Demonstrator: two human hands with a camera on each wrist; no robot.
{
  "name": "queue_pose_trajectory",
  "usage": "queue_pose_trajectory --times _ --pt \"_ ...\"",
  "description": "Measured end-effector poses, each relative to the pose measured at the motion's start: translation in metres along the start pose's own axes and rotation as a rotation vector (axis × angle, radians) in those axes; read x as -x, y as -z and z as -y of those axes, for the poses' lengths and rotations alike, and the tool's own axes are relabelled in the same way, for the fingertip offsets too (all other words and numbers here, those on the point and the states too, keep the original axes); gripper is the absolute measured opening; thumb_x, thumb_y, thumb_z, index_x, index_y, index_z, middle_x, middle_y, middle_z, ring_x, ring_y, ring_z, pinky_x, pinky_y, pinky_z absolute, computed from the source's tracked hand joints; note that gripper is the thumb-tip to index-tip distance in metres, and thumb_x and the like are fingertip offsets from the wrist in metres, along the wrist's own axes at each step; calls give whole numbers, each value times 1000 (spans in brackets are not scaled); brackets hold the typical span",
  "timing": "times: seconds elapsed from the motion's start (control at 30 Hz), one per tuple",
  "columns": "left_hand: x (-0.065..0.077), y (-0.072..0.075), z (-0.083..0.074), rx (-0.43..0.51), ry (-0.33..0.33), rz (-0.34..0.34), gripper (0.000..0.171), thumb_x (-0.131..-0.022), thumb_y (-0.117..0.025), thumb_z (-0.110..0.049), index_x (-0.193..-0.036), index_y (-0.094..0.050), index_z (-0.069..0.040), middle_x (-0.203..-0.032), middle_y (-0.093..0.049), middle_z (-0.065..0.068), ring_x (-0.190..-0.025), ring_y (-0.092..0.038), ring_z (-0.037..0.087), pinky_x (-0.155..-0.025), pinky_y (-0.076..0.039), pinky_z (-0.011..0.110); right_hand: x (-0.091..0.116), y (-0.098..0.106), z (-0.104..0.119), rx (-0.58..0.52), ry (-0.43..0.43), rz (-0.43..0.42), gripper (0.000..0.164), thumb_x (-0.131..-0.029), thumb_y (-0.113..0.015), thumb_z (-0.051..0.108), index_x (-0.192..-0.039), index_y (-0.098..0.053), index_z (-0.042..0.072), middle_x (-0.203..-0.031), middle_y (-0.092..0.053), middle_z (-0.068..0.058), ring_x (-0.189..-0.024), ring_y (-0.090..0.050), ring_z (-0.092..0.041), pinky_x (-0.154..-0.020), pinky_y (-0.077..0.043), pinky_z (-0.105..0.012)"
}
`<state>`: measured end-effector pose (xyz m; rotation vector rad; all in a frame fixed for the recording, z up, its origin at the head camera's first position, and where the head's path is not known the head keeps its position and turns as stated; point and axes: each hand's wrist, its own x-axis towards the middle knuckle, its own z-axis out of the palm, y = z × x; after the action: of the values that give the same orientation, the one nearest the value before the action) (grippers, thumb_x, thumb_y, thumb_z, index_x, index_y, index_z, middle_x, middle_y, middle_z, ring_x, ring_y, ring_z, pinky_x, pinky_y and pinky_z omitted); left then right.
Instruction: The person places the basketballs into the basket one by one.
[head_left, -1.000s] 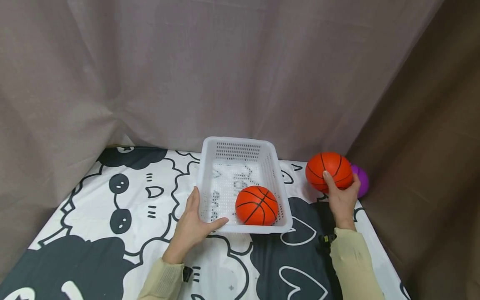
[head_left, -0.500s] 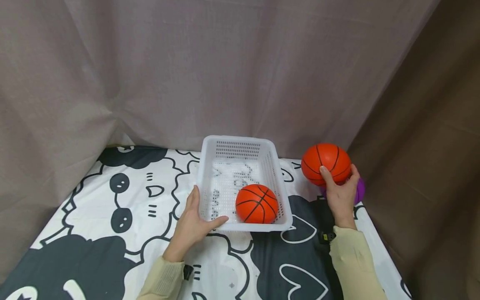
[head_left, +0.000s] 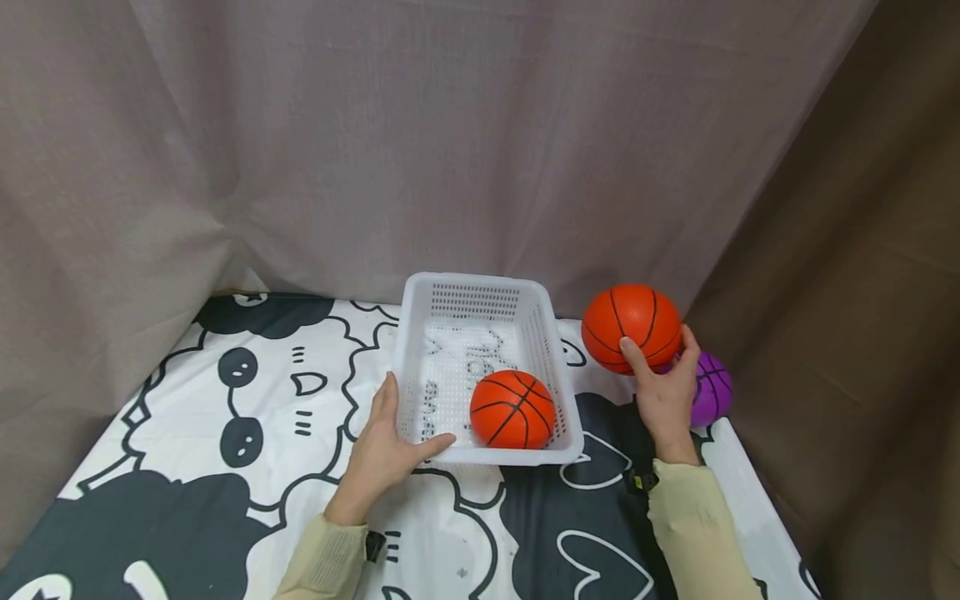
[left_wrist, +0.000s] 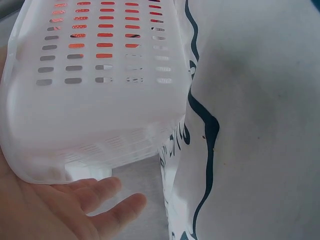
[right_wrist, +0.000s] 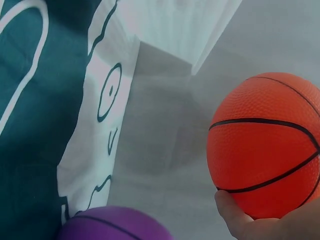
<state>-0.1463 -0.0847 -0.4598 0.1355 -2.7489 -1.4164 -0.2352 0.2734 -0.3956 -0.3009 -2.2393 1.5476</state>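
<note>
In the head view my right hand (head_left: 666,392) grips an orange toy basketball (head_left: 632,328) between thumb and fingers, up and to the left of a purple ball (head_left: 712,390). The right wrist view shows the thumb against the held basketball (right_wrist: 265,145), with the purple ball (right_wrist: 117,225) lower down. My left hand (head_left: 382,454) rests at the front left corner of a white perforated basket (head_left: 405,333), thumb along the front rim. In the left wrist view its fingers (left_wrist: 120,212) extend past the basket's wall (left_wrist: 95,120). A second orange basketball (head_left: 513,410) lies in the basket's front right part.
The basket stands on a cloth (head_left: 300,392) with black and white cartoon prints. A grey-brown curtain (head_left: 480,142) hangs behind it, and a darker curtain (head_left: 847,350) hangs along the right side.
My right hand has lifted the basketball and carried it left towards the basket, and more of the purple ball shows. The left hand and the basket keep their places.
</note>
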Motion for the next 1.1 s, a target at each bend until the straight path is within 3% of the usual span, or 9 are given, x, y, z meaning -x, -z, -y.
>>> queue_pose_trajectory --times 0.4,0.77,1.1 --pt "-1 0 0 -2 -14 -2 136 -61 -75 -75 -157 -2 -12 -162 -10 8 -135 -36 32 -107 -34 53 18 -11 24 -59 153 53 90 -84 -76 38 -153 -18 27 -151 -32 1 -132 -40 -26 -102 -42 -48" --pt "-1 -1 0 12 -6 -4 135 -61 -77 -73 -157 -2 -13 -162 -10 7 -132 -38 32 -106 -35 54 31 -24 33 -52 261 108 89 -83 -78 28 -152 -22 29 -144 -39 1 -121 -48 -22 -97 -48 -39" --pt "-1 -2 2 10 -9 -8 133 -64 -80 -66 -157 -4 -11 -162 -10 8 -131 -39 32 -106 -35 54 45 -39 40 -25 336 167 93 -83 -79 23 -154 -20 21 -147 -37 0 -127 -42 -19 -100 -43 -49"
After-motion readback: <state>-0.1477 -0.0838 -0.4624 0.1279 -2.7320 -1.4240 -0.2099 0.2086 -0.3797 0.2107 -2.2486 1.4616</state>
